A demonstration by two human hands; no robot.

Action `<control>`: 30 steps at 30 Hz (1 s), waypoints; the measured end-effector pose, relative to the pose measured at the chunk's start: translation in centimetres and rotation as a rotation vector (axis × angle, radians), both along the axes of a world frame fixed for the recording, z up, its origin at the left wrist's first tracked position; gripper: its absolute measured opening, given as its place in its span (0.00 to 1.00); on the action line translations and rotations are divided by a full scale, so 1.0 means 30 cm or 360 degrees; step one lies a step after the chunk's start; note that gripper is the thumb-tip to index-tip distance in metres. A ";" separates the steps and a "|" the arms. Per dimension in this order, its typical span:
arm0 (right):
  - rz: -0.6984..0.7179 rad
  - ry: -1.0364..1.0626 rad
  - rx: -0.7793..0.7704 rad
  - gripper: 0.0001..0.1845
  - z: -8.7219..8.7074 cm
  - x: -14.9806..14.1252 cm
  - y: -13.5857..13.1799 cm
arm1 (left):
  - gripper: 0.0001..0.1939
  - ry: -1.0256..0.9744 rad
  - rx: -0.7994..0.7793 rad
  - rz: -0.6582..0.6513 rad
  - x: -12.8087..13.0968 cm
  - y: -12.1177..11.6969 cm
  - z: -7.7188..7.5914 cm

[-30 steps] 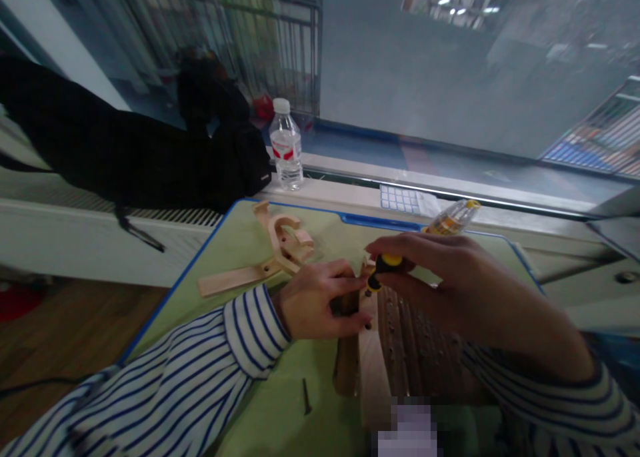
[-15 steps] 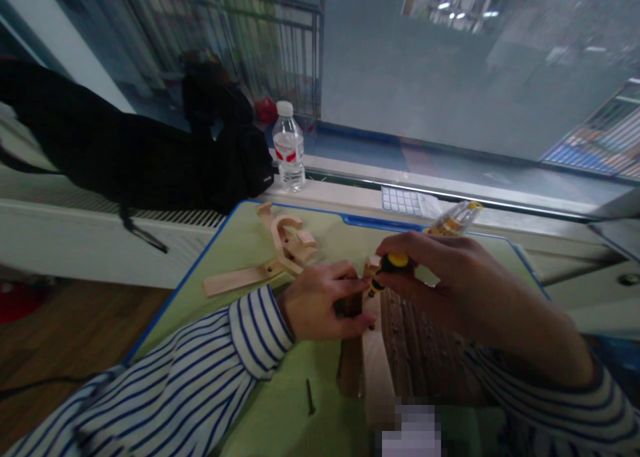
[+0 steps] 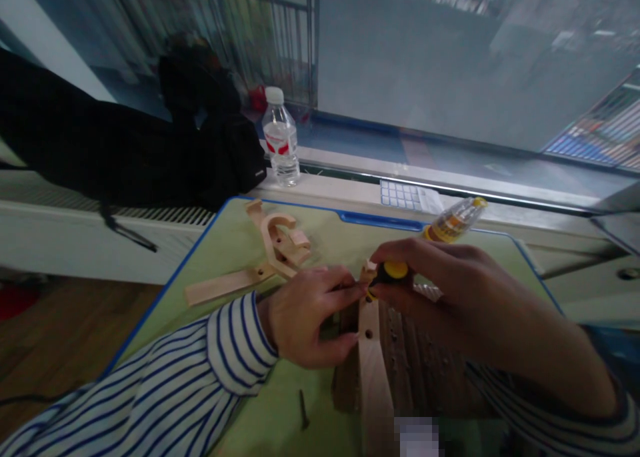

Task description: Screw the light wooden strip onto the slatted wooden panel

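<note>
My right hand is closed around the yellow-and-black handle of a screwdriver. The tool's lower end meets the upper part of a pale wooden piece, just above a dark hole. From the left, my left hand grips that piece, thumb and fingers along its edge near the screwdriver. Beneath lies a dark brown, ridged block. Whether a screw sits under the tip is hidden. A loose dark screw lies on the tabletop, and a hook-shaped wooden assembly rests beyond my left hand.
The light green table has a blue rim. A clear container with a yellow cap stands at its far right edge. On the sill are a water bottle and a gridded sheet. A black bag lies at left.
The view has shifted slightly. My left hand sits a little lower on the wooden piece, exposing the hole more. The screwdriver remains in my right hand at about the same spot.
</note>
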State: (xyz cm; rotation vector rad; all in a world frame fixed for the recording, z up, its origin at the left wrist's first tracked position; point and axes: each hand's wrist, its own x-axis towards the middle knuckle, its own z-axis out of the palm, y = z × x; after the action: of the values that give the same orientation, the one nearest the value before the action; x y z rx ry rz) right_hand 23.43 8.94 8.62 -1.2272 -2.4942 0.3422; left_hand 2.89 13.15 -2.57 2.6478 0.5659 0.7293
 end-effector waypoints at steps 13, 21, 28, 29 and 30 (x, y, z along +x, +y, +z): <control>0.0011 0.0055 -0.0136 0.12 0.004 0.015 -0.009 | 0.41 -0.0243 0.0112 -0.0089 -0.016 0.000 0.001; -0.0121 0.0058 -0.0039 0.11 0.046 -0.029 -0.009 | 0.40 -0.0116 -0.0049 -0.0091 -0.011 -0.004 0.005; -0.0039 -0.0109 0.0426 0.11 0.076 -0.059 -0.004 | 0.42 -0.0177 -0.0009 -0.0076 -0.014 -0.002 0.003; -0.0030 -0.0126 0.0471 0.11 0.076 -0.060 -0.003 | 0.41 -0.0173 -0.0014 -0.0072 -0.013 -0.001 0.003; -0.0023 -0.0139 0.0505 0.12 0.075 -0.061 -0.003 | 0.40 -0.0174 -0.0011 -0.0077 -0.012 -0.001 0.003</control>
State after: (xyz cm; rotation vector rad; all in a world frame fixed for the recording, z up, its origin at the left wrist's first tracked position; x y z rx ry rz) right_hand 21.61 8.85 10.88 -1.1493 -2.4876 -0.1117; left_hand 2.52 13.11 -2.49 2.5872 0.4722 0.8498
